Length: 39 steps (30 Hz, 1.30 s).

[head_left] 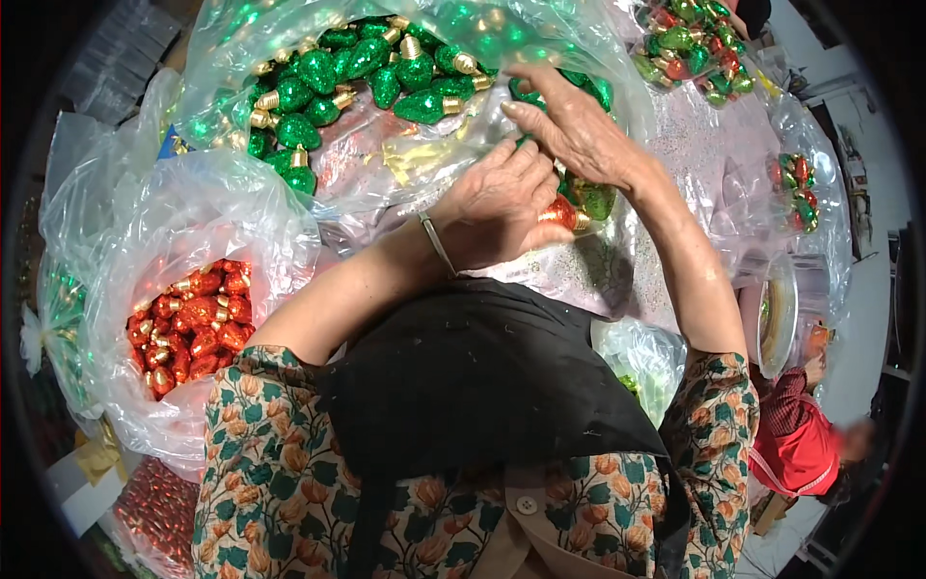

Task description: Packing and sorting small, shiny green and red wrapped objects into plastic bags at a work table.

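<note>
My left hand point(503, 201), with a bangle at the wrist, is closed with its fingertips curled together under my right hand. What it pinches is hidden, though a bit of green shows by the fingertips. My right hand point(577, 125) reaches over it, its fingers and thumb stretched out and apart at the edge of the clear bag. A red glitter bulb ornament point(559, 211) with a gold cap lies beside my left thumb, next to a green one point(594, 197). Beyond both hands, many green glitter bulb ornaments point(415, 72) lie in the large open plastic bag point(227, 72).
An open bag of red bulb ornaments point(198, 323) stands at the left. Mixed red and green clusters point(690, 48) sit at the far right, with a smaller cluster point(801, 191) nearer. A person in red point(796, 439) works at the right beside a round white container point(776, 323).
</note>
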Available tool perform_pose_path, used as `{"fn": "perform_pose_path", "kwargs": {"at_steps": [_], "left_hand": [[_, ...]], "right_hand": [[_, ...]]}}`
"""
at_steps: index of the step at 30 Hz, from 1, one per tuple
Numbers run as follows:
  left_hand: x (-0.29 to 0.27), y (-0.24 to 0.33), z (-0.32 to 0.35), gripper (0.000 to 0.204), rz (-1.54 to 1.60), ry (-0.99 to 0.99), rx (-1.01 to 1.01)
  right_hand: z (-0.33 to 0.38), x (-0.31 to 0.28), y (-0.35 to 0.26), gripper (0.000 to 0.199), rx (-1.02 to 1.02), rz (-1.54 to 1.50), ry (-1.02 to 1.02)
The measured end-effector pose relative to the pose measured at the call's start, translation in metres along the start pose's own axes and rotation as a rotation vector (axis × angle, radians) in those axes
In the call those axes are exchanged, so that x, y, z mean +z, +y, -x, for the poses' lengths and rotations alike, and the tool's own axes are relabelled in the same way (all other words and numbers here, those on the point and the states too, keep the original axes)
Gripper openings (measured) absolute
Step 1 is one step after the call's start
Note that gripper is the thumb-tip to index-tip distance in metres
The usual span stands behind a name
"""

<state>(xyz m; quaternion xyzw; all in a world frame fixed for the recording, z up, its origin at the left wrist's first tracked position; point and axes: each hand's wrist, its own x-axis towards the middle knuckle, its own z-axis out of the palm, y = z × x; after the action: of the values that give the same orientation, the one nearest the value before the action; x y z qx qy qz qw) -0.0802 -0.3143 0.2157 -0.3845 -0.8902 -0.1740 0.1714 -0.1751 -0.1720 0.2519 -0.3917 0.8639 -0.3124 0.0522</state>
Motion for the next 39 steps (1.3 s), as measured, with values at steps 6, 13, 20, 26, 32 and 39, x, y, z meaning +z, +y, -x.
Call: {"fn": "perform_pose_path", "kwargs": {"at_steps": [6,13,20,26,32,39], "left_hand": [[0.010,0.004,-0.003,0.062,0.070,-0.059,0.063],[0.014,0.004,-0.004,0.060,0.001,0.013,0.042],[0.007,0.006,-0.004,0.056,0.009,-0.106,0.022],[-0.002,0.008,-0.003,0.060,-0.019,-0.117,0.005],[0.001,0.015,-0.017,0.062,-0.063,0.012,0.120],[-0.037,-0.006,0.034,0.050,-0.022,0.022,-0.063]], "right_hand": [[0.007,0.015,0.002,0.059,-0.069,0.124,0.133],[0.002,0.026,0.028,0.053,-0.185,0.354,0.307],[0.023,0.005,0.022,0.038,-0.202,0.218,0.565],[0.130,0.019,-0.047,0.019,0.091,0.335,0.021],[0.150,0.016,-0.019,0.021,0.098,0.329,0.176],[0.168,-0.061,-0.009,0.023,0.302,0.415,0.404]]}}
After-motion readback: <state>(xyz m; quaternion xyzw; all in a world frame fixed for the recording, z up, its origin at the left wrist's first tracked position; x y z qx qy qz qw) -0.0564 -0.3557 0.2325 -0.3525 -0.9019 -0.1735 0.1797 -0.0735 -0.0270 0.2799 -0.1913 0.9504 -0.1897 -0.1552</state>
